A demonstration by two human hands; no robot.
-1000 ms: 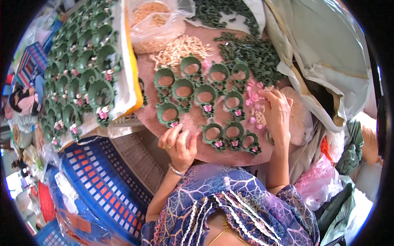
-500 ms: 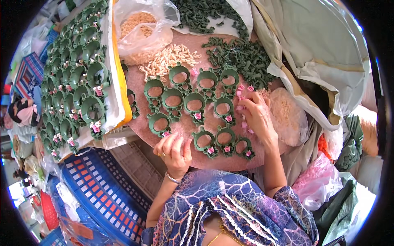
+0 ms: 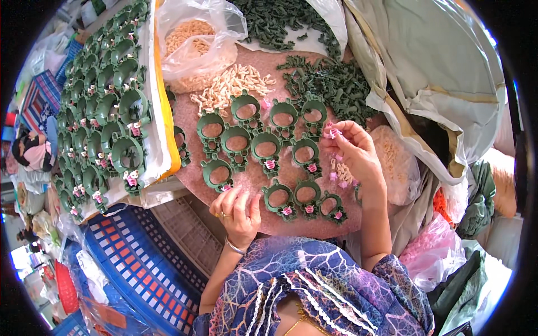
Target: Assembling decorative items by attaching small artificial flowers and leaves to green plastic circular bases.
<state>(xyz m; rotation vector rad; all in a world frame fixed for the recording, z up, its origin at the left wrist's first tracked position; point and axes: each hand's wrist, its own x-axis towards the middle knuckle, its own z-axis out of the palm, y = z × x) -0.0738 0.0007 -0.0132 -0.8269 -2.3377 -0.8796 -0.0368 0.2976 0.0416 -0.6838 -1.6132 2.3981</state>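
My right hand (image 3: 357,150) is at the right of the round pink table, pinching a small pink plastic piece (image 3: 332,133) between thumb and fingertips. More pink pieces (image 3: 333,176) lie below its fingers. My left hand (image 3: 237,214) rests at the table's near edge, fingers bent and thumb apart, holding nothing I can see. Its fingertips are beside a green ring-shaped plastic figure (image 3: 206,175) with a pink piece at its lower end. Several similar green figures (image 3: 265,134) stand in rows between my hands. Some, including the near row (image 3: 278,182), bear pink pieces.
Cream pieces (image 3: 241,81) are heaped by a clear bag (image 3: 190,67) at the back. Dark green pieces (image 3: 328,84) are piled back right. A yellow-edged white board (image 3: 166,134) with finished-looking figures stands left, above a blue basket (image 3: 145,257). Another bag (image 3: 395,168) lies right.
My right hand has picked up a pink piece and lifted slightly, turning its fingers to the left. My left hand stays almost where it was.
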